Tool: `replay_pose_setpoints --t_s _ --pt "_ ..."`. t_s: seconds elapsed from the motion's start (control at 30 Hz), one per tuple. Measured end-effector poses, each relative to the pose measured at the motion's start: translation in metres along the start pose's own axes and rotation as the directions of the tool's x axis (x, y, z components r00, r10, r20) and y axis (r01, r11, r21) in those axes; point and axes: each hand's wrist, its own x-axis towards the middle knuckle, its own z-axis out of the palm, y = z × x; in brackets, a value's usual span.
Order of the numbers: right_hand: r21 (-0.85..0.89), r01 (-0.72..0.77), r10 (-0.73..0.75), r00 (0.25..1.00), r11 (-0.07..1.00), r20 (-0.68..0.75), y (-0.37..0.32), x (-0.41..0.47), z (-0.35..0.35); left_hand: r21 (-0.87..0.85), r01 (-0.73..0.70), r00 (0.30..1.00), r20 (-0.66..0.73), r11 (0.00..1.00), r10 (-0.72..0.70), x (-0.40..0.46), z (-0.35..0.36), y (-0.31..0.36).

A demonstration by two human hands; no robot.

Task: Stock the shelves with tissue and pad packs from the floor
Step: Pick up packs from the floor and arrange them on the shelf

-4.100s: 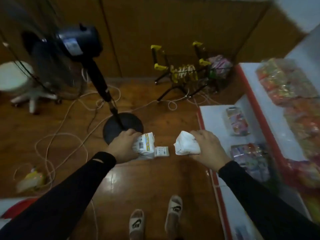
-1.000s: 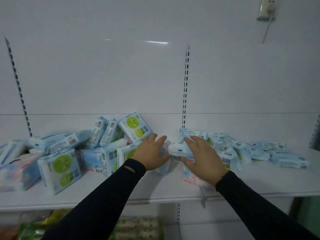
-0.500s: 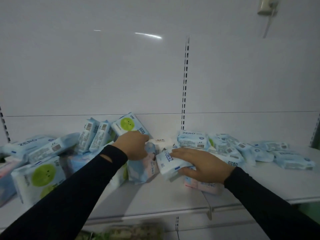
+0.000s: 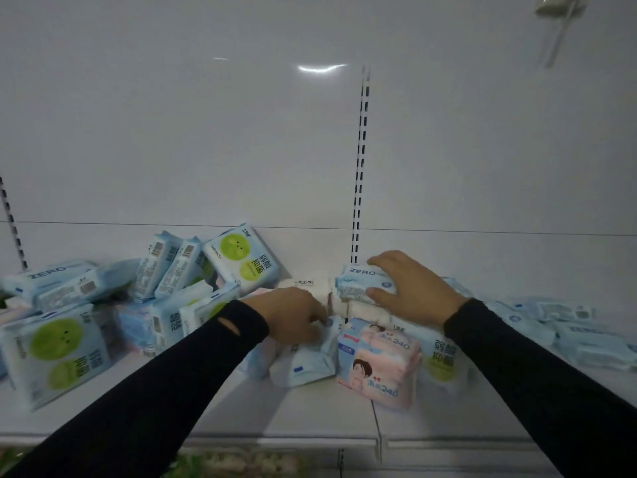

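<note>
White metal shelf board [image 4: 310, 412] runs below a smooth white back panel with a black slotted upright rail [image 4: 360, 160]. Just below the foot of this rail lies a pale blue soft plastic pack marked ZERO [image 4: 362, 281], flat on a stack of packs, its long axis left to right; the right hand [image 4: 413, 291] grips its right end with curled fingers. Left of the rail and lower, the left hand [image 4: 296, 319] pinches a crumpled white and blue pack [image 4: 310, 363]. A pink glossy pad pack [image 4: 379, 363] stands below the rail. Bare board stays free along the front edge.
</note>
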Motion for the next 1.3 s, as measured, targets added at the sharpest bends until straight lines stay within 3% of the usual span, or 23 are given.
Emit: replay_pose_setpoints --t_s 0.13,0.27,0.47,0.6,0.67,0.77,0.83,0.9,1.0,1.13,1.3 --pt "-0.043 -0.107 0.115 0.954 0.993 0.278 0.024 0.025 0.015 -0.053 0.149 0.977 -0.148 0.987 -0.156 0.020 -0.009 -0.005" --pt "-0.076 -0.124 0.139 0.958 0.989 0.250 0.045 0.019 0.010 -0.045 0.250 0.962 -0.103 0.967 -0.254 0.046 -0.008 -0.017" --pt "-0.303 -0.202 0.279 0.931 0.931 0.236 0.079 -0.005 -0.012 0.021 0.296 0.955 0.014 0.955 -0.296 0.077 0.005 -0.019" --pt "-0.194 -0.087 0.106 0.990 0.977 0.089 0.060 -0.008 -0.019 0.037 0.298 0.955 -0.013 0.954 -0.298 0.086 0.013 -0.023" --pt "-0.089 0.018 -0.010 0.996 0.996 0.091 0.039 -0.002 -0.021 0.039 0.309 0.951 -0.012 0.950 -0.308 0.086 0.012 -0.026" --pt "-0.035 0.028 -0.015 0.946 0.999 0.323 0.015 0.016 -0.014 0.047 0.276 0.960 -0.055 0.960 -0.274 0.084 0.010 -0.028" --pt "-0.158 0.040 0.046 0.862 0.987 0.505 0.004 0.029 -0.003 0.032 0.262 0.960 -0.112 0.964 -0.257 0.081 0.008 -0.030" --pt "-0.307 0.129 0.077 0.813 0.943 0.577 -0.004 0.037 0.009 0.005 0.248 0.954 -0.174 0.969 -0.243 0.074 0.001 -0.031" --pt "-0.313 0.121 0.062 0.854 0.942 0.516 -0.007 0.040 0.016 -0.064 0.216 0.934 -0.278 0.974 -0.225 0.055 -0.017 -0.030" --pt "-0.092 0.001 0.035 0.919 0.996 0.392 0.005 0.033 0.003 -0.172 0.159 0.891 -0.400 0.972 -0.216 0.032 -0.036 -0.033" --pt "0.107 0.012 -0.016 0.999 0.994 0.040 0.012 0.038 -0.012 -0.278 0.125 0.800 -0.539 0.952 -0.263 0.001 -0.055 -0.022"
